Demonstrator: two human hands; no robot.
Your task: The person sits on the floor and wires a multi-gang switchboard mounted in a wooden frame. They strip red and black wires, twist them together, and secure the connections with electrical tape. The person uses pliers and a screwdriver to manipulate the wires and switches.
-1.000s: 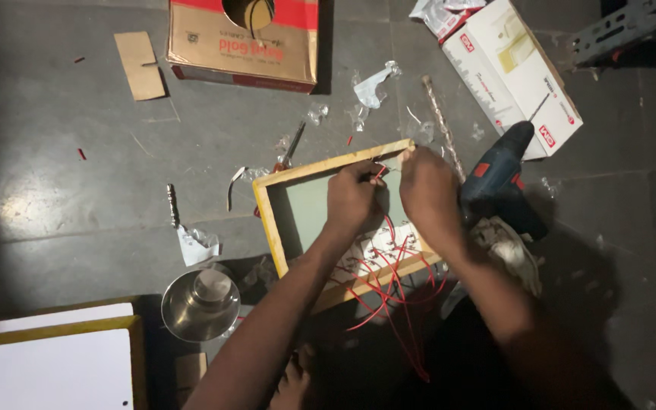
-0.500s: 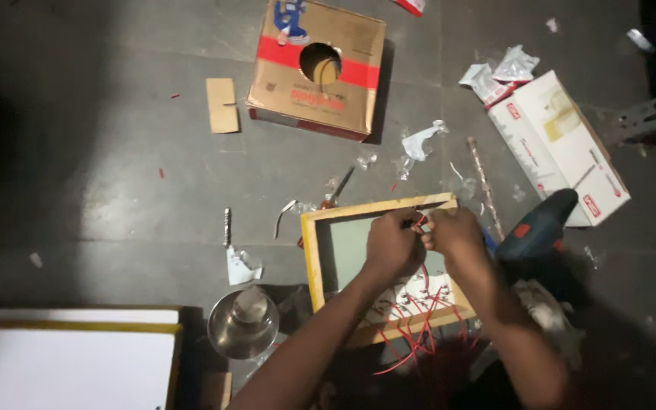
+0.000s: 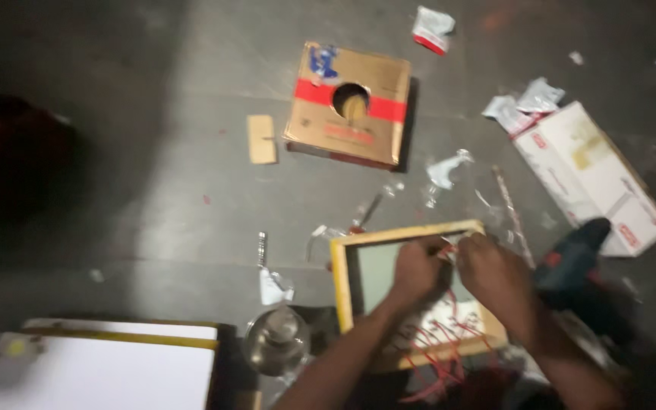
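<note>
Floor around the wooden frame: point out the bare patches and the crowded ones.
Bare: the grey floor left of the cardboard box, above the white board. Crowded: scraps between box and wooden frame; drill and white carton right of both hands.

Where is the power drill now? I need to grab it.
In the head view the power drill lies on the floor at right, just beyond the right hand, between the wooden frame and the white box.

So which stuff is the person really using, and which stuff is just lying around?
Being used:
left hand
right hand
wooden frame
red wires

Just lying about:
cardboard box with a hole
white carton
power drill
metal bowl
white board
</note>
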